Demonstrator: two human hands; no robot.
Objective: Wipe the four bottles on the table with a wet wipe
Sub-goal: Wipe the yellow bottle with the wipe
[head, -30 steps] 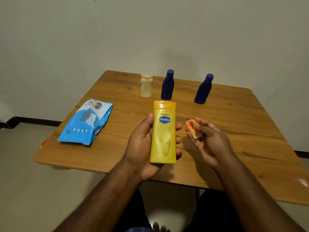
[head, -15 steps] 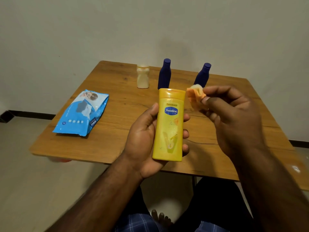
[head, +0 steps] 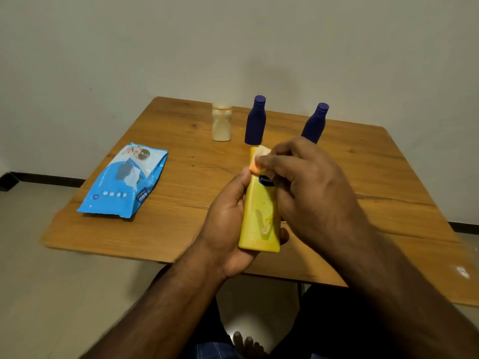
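Right hand presses wipe on yellow bottle

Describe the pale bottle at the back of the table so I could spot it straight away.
Start at the far edge of the brown wooden table, where three small bottles stand in a row. The cream-coloured plastic bottle is the leftmost, beside the two dark blue plastic bottles. It alone is pale, shorter and squat, with a wide cap.
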